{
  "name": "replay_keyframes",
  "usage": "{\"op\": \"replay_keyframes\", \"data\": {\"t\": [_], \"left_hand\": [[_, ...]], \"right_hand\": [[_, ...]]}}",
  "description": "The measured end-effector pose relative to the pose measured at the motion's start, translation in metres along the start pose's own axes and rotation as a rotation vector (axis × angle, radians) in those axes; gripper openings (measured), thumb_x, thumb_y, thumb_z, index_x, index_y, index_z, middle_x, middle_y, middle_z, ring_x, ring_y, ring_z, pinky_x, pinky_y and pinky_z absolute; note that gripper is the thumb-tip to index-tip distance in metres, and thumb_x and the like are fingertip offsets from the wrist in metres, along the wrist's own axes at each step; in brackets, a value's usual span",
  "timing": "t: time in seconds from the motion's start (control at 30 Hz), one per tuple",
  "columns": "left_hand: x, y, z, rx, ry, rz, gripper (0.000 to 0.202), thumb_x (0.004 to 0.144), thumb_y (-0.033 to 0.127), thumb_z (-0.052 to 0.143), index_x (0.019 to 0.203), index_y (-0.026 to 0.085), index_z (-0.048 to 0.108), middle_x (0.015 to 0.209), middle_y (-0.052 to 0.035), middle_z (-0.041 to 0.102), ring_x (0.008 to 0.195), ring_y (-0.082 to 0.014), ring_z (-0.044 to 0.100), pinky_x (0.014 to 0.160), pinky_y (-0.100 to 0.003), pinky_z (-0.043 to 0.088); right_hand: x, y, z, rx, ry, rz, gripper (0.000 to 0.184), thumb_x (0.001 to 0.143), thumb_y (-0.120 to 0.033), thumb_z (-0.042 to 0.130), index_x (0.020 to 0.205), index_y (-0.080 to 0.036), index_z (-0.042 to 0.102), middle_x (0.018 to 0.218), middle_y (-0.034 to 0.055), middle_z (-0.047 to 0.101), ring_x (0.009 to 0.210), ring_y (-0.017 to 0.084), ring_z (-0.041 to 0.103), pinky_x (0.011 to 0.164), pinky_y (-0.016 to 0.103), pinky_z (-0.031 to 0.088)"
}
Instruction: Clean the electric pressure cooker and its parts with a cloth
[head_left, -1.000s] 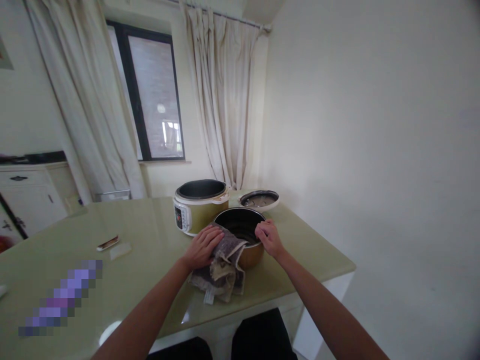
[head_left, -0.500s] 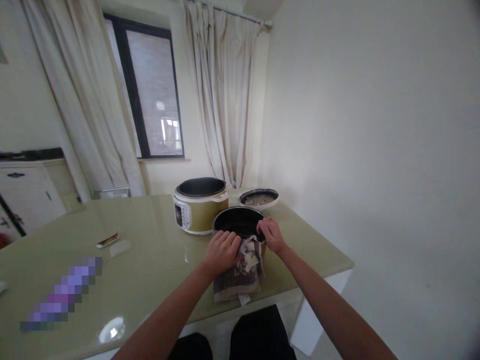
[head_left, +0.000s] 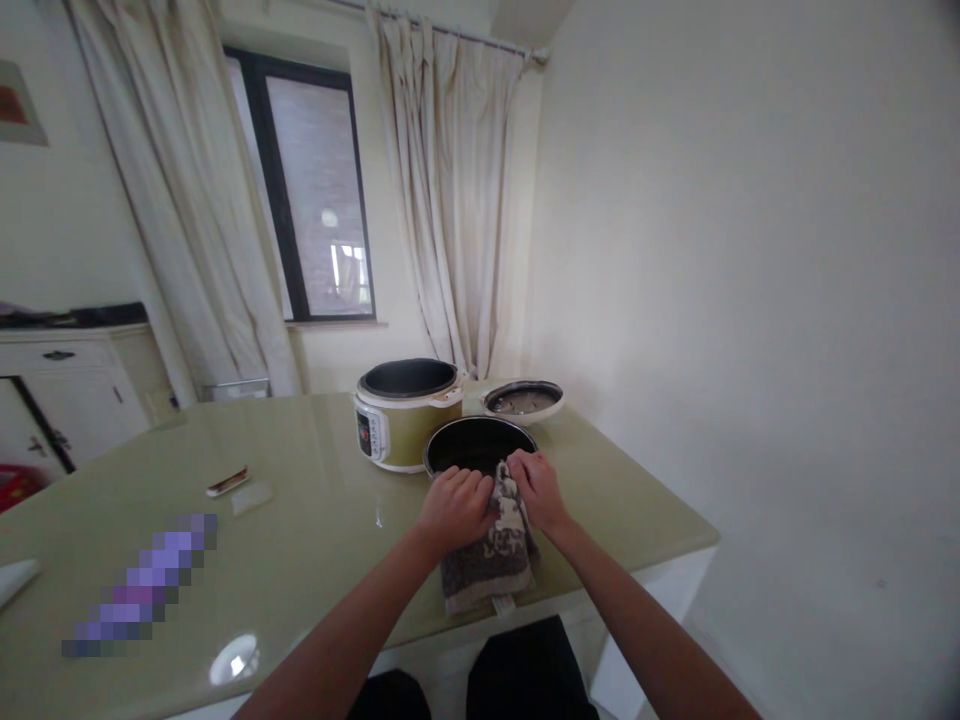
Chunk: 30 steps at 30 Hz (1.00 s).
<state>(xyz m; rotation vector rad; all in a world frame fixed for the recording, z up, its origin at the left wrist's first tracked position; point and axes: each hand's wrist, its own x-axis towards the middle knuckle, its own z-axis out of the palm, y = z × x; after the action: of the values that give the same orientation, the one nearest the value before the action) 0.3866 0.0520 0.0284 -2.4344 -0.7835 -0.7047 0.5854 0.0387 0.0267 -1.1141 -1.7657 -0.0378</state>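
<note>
Both hands (head_left: 454, 507) (head_left: 538, 488) pinch the towel (head_left: 491, 570), its white tag (head_left: 504, 606) unreadable, against the black-lined pot (head_left: 480, 438).

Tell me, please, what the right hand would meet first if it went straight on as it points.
Probably the pot: the right hand is at its rim, pointing across its opening, though depth is unclear.

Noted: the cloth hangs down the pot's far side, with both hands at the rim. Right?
Not quite: the head view shows the cloth hanging down the near side of the pot. The left hand and right hand are indeed at the rim.
</note>
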Motion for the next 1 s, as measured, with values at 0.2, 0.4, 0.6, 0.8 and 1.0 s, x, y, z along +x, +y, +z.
{"op": "replay_keyframes", "data": {"t": [0.2,0.4,0.6,0.8,1.0], "left_hand": [[-0.017,-0.034,0.004,-0.097,0.068,0.113,0.030,0.100,0.051,0.054,0.102,0.023,0.066,0.091,-0.0065,0.068,0.082,-0.0234,0.059,0.076,-0.041,0.041],[-0.020,-0.064,0.004,-0.281,0.037,0.081,0.017,0.093,0.030,0.057,0.104,0.021,0.066,0.096,-0.0077,0.068,0.092,-0.0249,0.058,0.087,-0.040,0.045],[-0.012,-0.053,0.003,-0.149,-0.045,0.040,0.007,0.091,0.026,0.061,0.095,0.022,0.065,0.093,-0.0073,0.066,0.089,-0.0261,0.056,0.083,-0.041,0.041],[0.001,-0.017,0.001,-0.018,-0.076,-0.004,0.018,0.096,0.040,0.066,0.097,0.022,0.064,0.090,-0.0072,0.067,0.088,-0.0269,0.060,0.081,-0.042,0.039],[0.002,-0.009,0.003,-0.059,0.005,0.019,0.029,0.101,0.050,0.058,0.094,0.021,0.062,0.087,-0.0058,0.066,0.084,-0.0249,0.060,0.078,-0.041,0.039]], "right_hand": [[0.008,0.013,-0.006,0.072,-0.009,0.009,0.055,0.111,-0.056,0.035,0.072,-0.023,0.054,0.066,-0.0003,0.058,0.067,0.017,0.053,0.078,0.036,0.038],[0.027,0.040,-0.015,0.130,-0.070,0.026,0.065,0.109,-0.064,0.033,0.063,-0.023,0.054,0.059,-0.0011,0.056,0.061,0.016,0.053,0.079,0.036,0.040],[0.029,0.040,-0.019,0.062,-0.125,0.025,0.064,0.110,-0.060,0.034,0.064,-0.023,0.058,0.058,-0.0006,0.059,0.060,0.016,0.056,0.076,0.035,0.040],[0.011,0.014,-0.004,-0.169,-0.087,-0.029,0.053,0.112,-0.046,0.033,0.071,-0.023,0.059,0.063,0.0033,0.064,0.062,0.018,0.055,0.074,0.037,0.033],[0.013,0.021,-0.006,-0.093,-0.138,-0.063,0.049,0.110,-0.044,0.039,0.067,-0.023,0.050,0.061,-0.0001,0.058,0.061,0.016,0.051,0.076,0.036,0.034]]}}
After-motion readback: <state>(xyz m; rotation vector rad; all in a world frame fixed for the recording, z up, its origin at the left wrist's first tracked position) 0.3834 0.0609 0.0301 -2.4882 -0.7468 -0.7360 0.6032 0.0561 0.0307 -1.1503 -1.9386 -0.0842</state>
